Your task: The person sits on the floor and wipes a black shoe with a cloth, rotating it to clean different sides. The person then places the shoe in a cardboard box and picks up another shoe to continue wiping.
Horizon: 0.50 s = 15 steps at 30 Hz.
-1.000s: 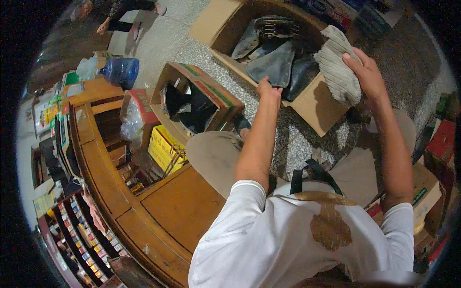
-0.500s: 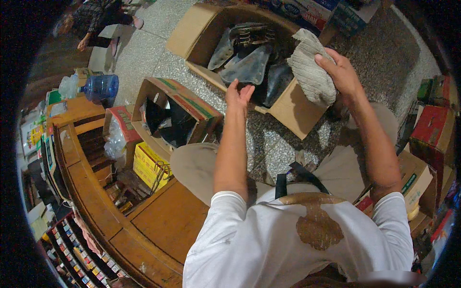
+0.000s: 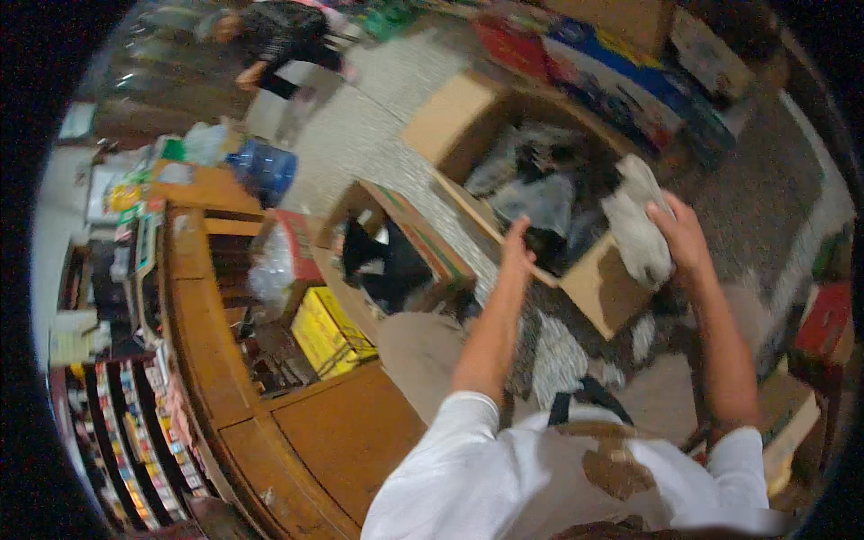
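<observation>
My right hand (image 3: 681, 236) grips a pale grey folded cloth (image 3: 637, 229) over the near right corner of a large open cardboard box (image 3: 605, 290). Dark and grey garments (image 3: 540, 184) fill that box. My left hand (image 3: 517, 246) is raised with its fingers apart and empty, just in front of the box's near wall. The picture is blurred by motion.
A smaller open box (image 3: 423, 247) with dark contents stands to the left, a yellow carton (image 3: 329, 335) beside it. A wooden counter (image 3: 202, 324) curves along the left. A blue water jug (image 3: 267, 168) and another person (image 3: 270, 40) are at the far back. Coloured cartons (image 3: 612, 67) line the back right.
My left hand has come off the garments in the box and lifted, empty. The right hand has kept hold of the grey cloth. The view has swung, pushing the boxes right.
</observation>
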Each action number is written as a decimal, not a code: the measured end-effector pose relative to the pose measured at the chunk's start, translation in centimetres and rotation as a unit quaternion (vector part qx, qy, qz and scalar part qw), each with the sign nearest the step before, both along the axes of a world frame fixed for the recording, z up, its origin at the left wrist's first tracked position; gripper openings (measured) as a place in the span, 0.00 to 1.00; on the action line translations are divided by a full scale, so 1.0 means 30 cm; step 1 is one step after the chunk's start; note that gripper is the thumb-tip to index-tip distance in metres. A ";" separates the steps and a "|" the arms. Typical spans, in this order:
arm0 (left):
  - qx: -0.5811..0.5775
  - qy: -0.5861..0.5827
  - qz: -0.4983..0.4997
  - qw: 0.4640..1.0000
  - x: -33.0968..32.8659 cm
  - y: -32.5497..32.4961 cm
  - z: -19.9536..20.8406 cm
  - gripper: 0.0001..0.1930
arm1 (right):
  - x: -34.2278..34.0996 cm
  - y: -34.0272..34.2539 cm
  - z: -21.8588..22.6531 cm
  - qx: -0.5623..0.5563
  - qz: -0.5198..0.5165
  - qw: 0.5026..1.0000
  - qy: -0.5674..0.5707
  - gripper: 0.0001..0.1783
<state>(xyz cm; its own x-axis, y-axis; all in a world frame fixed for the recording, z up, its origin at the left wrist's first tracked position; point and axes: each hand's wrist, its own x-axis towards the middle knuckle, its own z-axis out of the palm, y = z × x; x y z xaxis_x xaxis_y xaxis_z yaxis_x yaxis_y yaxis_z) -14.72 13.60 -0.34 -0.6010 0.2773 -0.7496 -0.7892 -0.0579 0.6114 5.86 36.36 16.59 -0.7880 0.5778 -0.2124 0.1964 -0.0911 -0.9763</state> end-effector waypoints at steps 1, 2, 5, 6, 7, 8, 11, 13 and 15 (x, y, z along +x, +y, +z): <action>-0.021 0.011 0.003 1.000 0.023 0.047 0.077 0.25 | 0.004 0.004 0.014 -0.017 -0.011 1.000 0.005 0.25; -0.019 -0.005 0.030 0.999 0.026 0.069 0.126 0.27 | 0.004 -0.003 0.033 -0.035 -0.015 0.999 0.005 0.25; 0.041 -0.046 0.055 0.997 0.001 0.073 0.103 0.35 | 0.005 -0.030 0.045 -0.075 -0.013 0.997 0.012 0.24; 0.027 -0.036 0.064 0.997 -0.016 0.052 0.052 0.36 | 0.000 -0.045 0.057 -0.078 -0.009 0.997 0.015 0.24; 0.012 -0.029 0.067 0.997 -0.025 0.054 0.038 0.38 | -0.002 -0.054 0.059 -0.081 -0.013 0.997 0.016 0.23; -0.004 -0.022 0.069 0.997 -0.036 0.055 0.028 0.40 | -0.004 -0.059 0.063 -0.085 -0.016 0.996 0.018 0.23; 0.020 -0.042 0.000 0.999 -0.059 0.068 0.054 0.37 | 0.001 -0.046 0.068 -0.087 -0.018 0.996 0.008 0.23; 0.024 -0.047 -0.012 0.999 -0.071 0.074 0.078 0.36 | 0.003 -0.042 0.067 -0.083 -0.018 0.996 0.019 0.23; 0.024 -0.055 0.006 0.998 -0.077 0.063 0.054 0.35 | -0.002 -0.042 0.059 -0.072 -0.016 0.997 0.026 0.23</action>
